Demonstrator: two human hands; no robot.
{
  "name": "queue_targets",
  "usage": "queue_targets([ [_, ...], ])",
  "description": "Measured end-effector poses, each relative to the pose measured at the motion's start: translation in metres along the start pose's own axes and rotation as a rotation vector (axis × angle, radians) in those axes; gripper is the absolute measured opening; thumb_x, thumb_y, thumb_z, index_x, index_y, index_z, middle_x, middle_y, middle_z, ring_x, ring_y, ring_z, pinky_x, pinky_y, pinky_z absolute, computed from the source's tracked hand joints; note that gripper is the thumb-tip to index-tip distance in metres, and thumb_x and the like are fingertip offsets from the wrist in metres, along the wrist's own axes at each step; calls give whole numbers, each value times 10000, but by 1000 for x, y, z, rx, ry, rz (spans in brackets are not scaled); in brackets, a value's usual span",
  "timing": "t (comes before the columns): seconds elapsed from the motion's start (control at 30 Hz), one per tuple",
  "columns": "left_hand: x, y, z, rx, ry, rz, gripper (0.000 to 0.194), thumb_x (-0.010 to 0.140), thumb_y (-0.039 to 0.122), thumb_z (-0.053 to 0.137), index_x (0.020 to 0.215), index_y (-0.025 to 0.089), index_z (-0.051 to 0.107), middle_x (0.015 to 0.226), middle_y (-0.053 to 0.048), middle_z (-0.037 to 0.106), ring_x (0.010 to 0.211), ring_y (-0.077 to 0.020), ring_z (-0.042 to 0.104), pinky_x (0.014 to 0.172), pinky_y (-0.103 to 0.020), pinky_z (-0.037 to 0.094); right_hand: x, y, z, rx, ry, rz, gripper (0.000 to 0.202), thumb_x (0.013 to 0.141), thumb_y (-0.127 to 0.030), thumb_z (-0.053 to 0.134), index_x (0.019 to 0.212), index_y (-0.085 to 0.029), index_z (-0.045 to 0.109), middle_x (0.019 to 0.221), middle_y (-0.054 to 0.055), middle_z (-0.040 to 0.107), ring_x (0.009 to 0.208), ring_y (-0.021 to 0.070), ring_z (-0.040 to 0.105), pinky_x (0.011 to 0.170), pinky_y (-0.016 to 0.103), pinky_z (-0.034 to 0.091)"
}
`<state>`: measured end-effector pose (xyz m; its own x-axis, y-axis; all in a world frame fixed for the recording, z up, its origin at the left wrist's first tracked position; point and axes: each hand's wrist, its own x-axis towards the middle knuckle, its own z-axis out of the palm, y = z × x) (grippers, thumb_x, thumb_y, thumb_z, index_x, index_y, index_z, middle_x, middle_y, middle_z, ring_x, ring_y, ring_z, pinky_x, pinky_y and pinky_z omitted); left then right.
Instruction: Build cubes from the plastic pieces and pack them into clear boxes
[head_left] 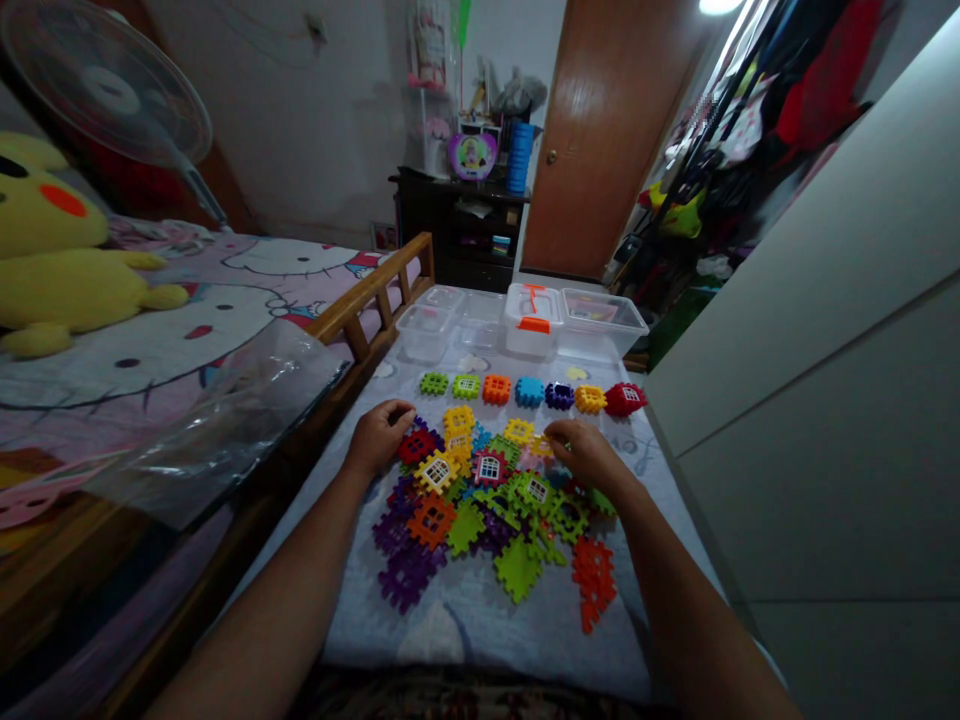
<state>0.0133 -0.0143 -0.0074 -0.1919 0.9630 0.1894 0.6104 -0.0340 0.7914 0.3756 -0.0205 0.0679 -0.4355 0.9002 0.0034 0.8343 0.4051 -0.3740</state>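
Many flat notched plastic pieces lie in a pile on the cloth-covered table. Purple pieces are at the pile's left, red-orange ones at its right, green ones between. My left hand is at the back left of the pile, near a dark red piece; its fingers are curled and what they hold, if anything, is too small to tell. My right hand touches the back right of the pile, beside a yellow piece, fingertips partly hidden. Behind the pile stands a row of assembled blocks, including a blue one.
Clear plastic boxes and a lidded box with orange clasps stand at the table's far end. A wooden bed rail and a plastic bag are on the left. White cabinets border the right.
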Motion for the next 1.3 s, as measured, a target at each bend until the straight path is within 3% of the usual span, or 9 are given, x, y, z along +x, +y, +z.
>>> queue_targets([
  [0.17,0,0,0,-10,2,-1,382,786,506,550,897,174,704,898,-61,739,841,-232,672,815,-322,515,3,9,12,143,15,100,343,869,-145,472,1176,-167,625,851,26,705,763,168,624,730,265,441],
  [0.27,0,-1,0,-3,4,-4,380,787,506,554,900,177,707,895,-58,740,834,-230,671,813,-322,515,3,11,17,-28,51,121,304,863,-153,505,1133,-151,645,1001,87,697,942,210,610,847,304,427],
  [0.4,1,-2,1,6,6,0,372,783,502,554,899,182,706,887,-57,739,833,-230,669,816,-323,515,0,7,16,-217,68,118,358,836,-337,643,1147,-161,669,1199,134,622,1105,293,526,934,370,385],
  [0.6,1,-4,2,-4,5,8,359,790,503,551,887,192,700,883,-52,738,838,-229,672,826,-319,515,2,-1,14,-315,-58,130,312,784,-395,699,1009,-179,702,1131,120,620,1056,292,520,877,360,376],
  [0.73,1,-4,2,-9,-2,5,358,785,502,553,893,194,701,886,-48,740,839,-227,674,813,-310,520,6,-4,10,-340,-48,133,319,798,-436,685,983,-178,711,1068,120,634,1024,285,537,845,354,377],
  [0.83,1,-4,2,-12,-5,-1,359,786,499,551,897,192,701,888,-48,741,842,-226,673,808,-308,521,12,-9,6,-340,-16,123,422,805,-502,682,1069,-173,705,1068,124,641,1027,291,547,855,362,382],
  [0.97,1,-3,1,-22,-6,-4,362,788,498,554,896,188,704,897,-53,743,837,-227,674,793,-308,521,24,-18,9,-333,10,121,472,807,-444,694,1195,-177,665,1125,128,646,1052,290,554,876,360,389],
  [1.3,1,-4,2,-31,-3,-2,352,787,487,560,899,187,706,889,-52,739,834,-225,669,793,-313,518,37,-21,22,-293,-63,82,365,831,-398,674,1117,-173,681,1109,116,659,1011,256,585,860,323,398],
])
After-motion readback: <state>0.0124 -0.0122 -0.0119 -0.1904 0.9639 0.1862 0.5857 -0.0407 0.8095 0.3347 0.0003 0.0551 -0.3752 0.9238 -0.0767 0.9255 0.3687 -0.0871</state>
